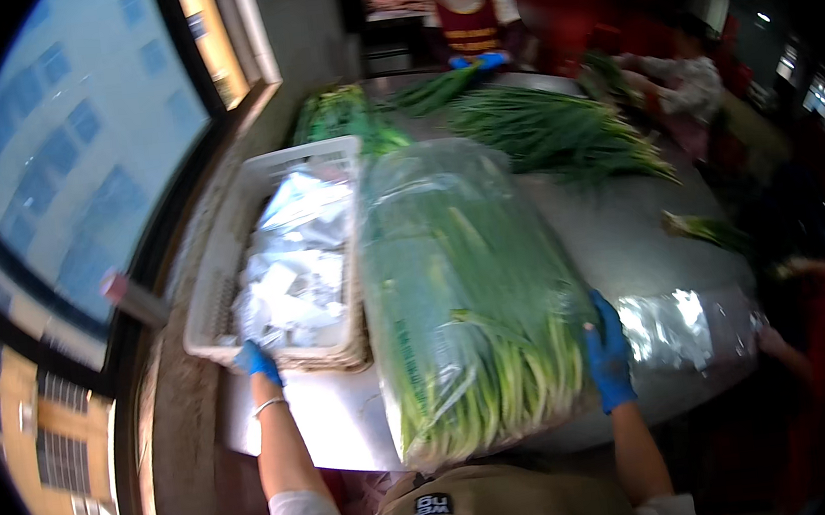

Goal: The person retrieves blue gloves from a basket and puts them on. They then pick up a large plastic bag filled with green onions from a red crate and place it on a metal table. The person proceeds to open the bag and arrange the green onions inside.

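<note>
A large clear plastic bag [459,268] packed with green onions lies lengthwise before me on the metal table [565,204]. Its white stalk ends [489,408] point toward me. My right hand [610,357], in a blue glove, rests along the bag's right side; whether its fingers grip the plastic is unclear. At the near left corner of a white plastic basket [210,309] is my left hand [261,361], also blue-gloved, touching the rim. Its fingertips are too blurred to show a grip. Crumpled clear plastic bags [301,269] fill the basket.
Loose green onions [542,131] and another bundle [337,118] lie at the back. A flat clear plastic bag [684,327] is at right, with a person's hand [772,344] at its edge. Two other people [467,25] handle onions across the table. A window ledge [194,401] borders the left.
</note>
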`<control>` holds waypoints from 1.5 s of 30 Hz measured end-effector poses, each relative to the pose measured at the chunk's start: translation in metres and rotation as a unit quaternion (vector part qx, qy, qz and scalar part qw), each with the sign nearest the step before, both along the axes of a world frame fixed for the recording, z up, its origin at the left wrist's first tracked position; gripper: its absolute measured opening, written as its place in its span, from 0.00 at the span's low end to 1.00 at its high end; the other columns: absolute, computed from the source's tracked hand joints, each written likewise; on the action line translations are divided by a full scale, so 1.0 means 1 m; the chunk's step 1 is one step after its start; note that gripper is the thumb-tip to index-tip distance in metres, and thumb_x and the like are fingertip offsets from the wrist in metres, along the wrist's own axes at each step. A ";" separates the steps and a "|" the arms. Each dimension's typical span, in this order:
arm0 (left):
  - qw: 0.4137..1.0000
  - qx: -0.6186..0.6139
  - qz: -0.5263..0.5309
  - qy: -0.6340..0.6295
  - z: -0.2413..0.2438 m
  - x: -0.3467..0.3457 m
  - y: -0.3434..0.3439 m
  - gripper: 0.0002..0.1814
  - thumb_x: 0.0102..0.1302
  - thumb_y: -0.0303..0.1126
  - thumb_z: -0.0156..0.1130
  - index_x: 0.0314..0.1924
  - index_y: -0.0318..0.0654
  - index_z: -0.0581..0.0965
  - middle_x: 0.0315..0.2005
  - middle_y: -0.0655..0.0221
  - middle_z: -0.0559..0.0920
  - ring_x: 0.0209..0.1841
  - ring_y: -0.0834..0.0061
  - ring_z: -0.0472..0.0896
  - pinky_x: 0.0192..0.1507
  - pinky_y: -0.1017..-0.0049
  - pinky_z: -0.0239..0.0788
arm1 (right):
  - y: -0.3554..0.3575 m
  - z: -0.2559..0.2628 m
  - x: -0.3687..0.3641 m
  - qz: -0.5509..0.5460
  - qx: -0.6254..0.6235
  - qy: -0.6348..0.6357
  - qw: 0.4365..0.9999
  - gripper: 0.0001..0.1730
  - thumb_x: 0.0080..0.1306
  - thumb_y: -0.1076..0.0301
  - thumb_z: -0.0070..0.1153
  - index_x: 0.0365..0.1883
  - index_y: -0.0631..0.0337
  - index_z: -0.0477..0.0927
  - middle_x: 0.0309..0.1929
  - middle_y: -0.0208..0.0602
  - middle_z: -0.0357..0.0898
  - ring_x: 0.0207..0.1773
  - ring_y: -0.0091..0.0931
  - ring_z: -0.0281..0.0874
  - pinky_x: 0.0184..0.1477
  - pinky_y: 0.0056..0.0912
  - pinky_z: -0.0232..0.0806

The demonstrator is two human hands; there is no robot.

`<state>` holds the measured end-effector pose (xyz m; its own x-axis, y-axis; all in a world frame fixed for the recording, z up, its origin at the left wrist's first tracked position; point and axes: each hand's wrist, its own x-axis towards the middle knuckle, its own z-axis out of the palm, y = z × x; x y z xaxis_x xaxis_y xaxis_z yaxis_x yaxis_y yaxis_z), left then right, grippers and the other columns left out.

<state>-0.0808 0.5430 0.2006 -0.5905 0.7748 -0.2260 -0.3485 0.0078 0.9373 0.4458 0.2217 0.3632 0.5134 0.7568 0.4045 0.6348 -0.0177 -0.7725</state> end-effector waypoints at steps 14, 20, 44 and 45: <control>0.989 -0.064 0.134 0.000 0.022 0.008 -0.021 0.14 0.44 0.19 0.52 0.36 0.27 0.69 0.25 0.63 0.70 0.22 0.71 0.68 0.23 0.69 0.60 | 0.070 0.136 -0.050 0.331 -0.094 0.377 0.860 0.22 0.70 0.67 0.41 0.59 0.70 0.66 0.60 0.46 0.67 0.62 0.34 0.67 0.65 0.36 0.57; 0.987 0.018 0.138 -0.084 0.049 0.011 -0.027 0.26 0.44 0.17 0.56 0.48 0.29 0.66 0.32 0.62 0.73 0.30 0.67 0.74 0.34 0.71 0.70 | 0.212 0.081 -0.186 0.384 -0.403 0.465 0.688 0.29 0.68 0.63 0.46 0.62 0.72 0.60 0.64 0.50 0.60 0.66 0.38 0.60 0.65 0.37 0.58; 0.954 -0.095 -0.114 -0.260 0.095 -0.043 -0.043 0.07 0.51 0.30 0.57 0.29 0.36 0.71 0.27 0.62 0.68 0.31 0.57 0.71 0.45 0.37 0.62 | 0.423 -0.092 -0.208 0.141 -0.320 0.279 0.894 0.18 0.39 0.80 0.58 0.32 0.76 0.75 0.32 0.51 0.75 0.32 0.37 0.73 0.34 0.39 0.66; 0.951 -0.093 -0.140 -0.259 0.119 -0.031 -0.044 0.07 0.51 0.30 0.57 0.29 0.37 0.71 0.30 0.61 0.68 0.37 0.54 0.71 0.49 0.34 0.58 | 0.409 -0.063 -0.205 0.122 -0.305 0.297 0.897 0.16 0.40 0.79 0.57 0.30 0.75 0.75 0.30 0.50 0.75 0.31 0.36 0.72 0.33 0.39 0.66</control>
<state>-0.1118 0.4988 0.3196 -0.1388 0.8031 -0.5794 -0.7224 0.3181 0.6140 0.2404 0.6305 0.3002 0.2905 0.8630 -0.4133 0.1567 -0.4690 -0.8692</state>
